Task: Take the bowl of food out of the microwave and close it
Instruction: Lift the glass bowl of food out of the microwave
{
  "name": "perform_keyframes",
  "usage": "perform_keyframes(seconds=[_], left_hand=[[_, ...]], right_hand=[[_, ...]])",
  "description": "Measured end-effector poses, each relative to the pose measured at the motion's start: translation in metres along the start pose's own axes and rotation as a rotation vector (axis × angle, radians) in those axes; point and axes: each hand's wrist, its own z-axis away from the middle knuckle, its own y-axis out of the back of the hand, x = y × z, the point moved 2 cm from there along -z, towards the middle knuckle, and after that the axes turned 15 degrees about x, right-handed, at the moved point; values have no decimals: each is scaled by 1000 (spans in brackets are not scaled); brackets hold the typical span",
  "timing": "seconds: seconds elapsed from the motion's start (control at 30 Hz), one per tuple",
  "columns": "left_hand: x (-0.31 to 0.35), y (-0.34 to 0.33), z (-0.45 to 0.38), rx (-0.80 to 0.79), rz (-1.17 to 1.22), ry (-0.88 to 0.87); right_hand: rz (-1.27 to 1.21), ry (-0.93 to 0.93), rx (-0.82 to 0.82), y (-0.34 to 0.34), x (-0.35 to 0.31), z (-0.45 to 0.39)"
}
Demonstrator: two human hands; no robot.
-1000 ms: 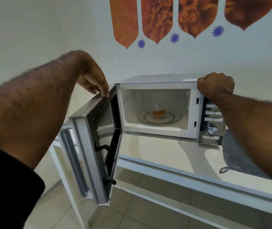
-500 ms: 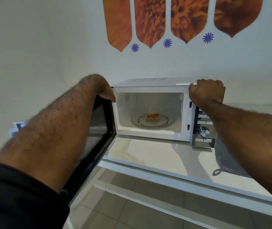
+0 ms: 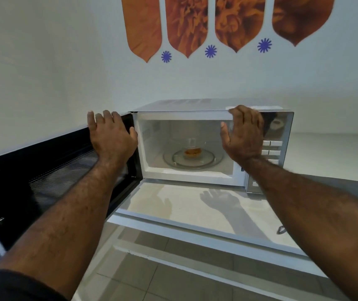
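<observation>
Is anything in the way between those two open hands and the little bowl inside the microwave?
No. In the head view, the bowl sits on the turntable, with only bare cavity before the left hand and right hand.

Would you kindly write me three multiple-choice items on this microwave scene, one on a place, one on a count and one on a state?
1. Where is the bowl of food?
A. On the glass turntable inside the microwave
B. On the counter in front of the microwave
C. In the right hand

2. How many blue star marks show on the wall?
A. One
B. Three
C. Five

3. How does the microwave door stand?
A. Shut
B. Barely ajar
C. Swung wide open to the left

Key:
1 A: the bowl sits on the turntable in the cavity.
2 B: three marks show between the orange panels.
3 C: the door's dark inner side faces the camera, and the left hand and right hand, both open, frame the opening.
</observation>
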Motion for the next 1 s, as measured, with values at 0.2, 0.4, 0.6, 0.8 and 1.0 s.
perform_keyframes(seconds=[0.2, 0.4, 0.6, 0.8, 1.0], left_hand=[[9, -21, 10, 281, 258, -29], [35, -50, 35, 364, 544, -138], [90, -91, 57, 110, 905, 186], [149, -147, 57, -247, 1240, 1012], [178, -197, 43, -531, 1273, 1269]], right_hand=[[-90, 10, -114, -17, -18, 35], [-249, -269, -286, -47, -32, 69], [-351, -629, -409, -92, -36, 84], [-516, -1373, -427, -149, -19, 77], [-551, -1671, -369, -188, 6, 92]])
